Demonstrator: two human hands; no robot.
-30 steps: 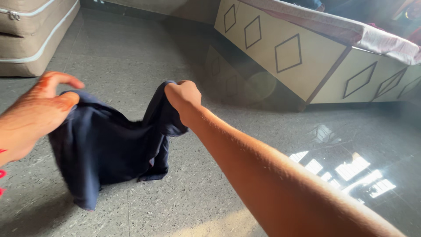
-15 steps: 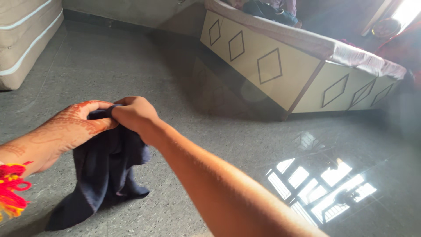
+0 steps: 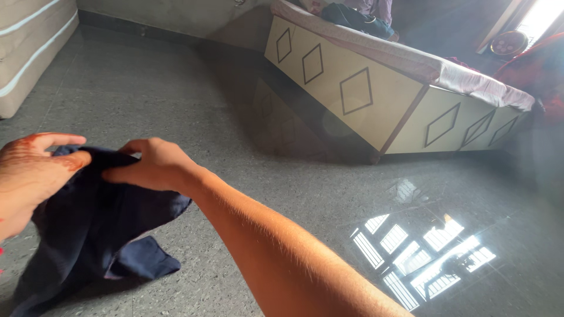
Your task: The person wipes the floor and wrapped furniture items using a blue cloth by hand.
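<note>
Both hands (image 3: 88, 170) pinch a navy cloth (image 3: 100, 229) near the bed (image 3: 376, 94).

Left hand (image 3: 29, 176) cut off at the wrist by the left edge; dark blue cloth (image 3: 88, 229) runs off the bottom-left corner, its shape untellable; fingertips of right hand (image 3: 154, 166) hidden in its folds; bed (image 3: 376, 88) and beige mattress (image 3: 29, 47) partly out of frame

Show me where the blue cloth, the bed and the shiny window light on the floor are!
blue cloth (image 3: 100, 217), head view, middle of the hanging fabric.
bed (image 3: 352, 88), head view, cream side panel.
window light (image 3: 423, 246), head view, bright reflection on the floor.
</note>
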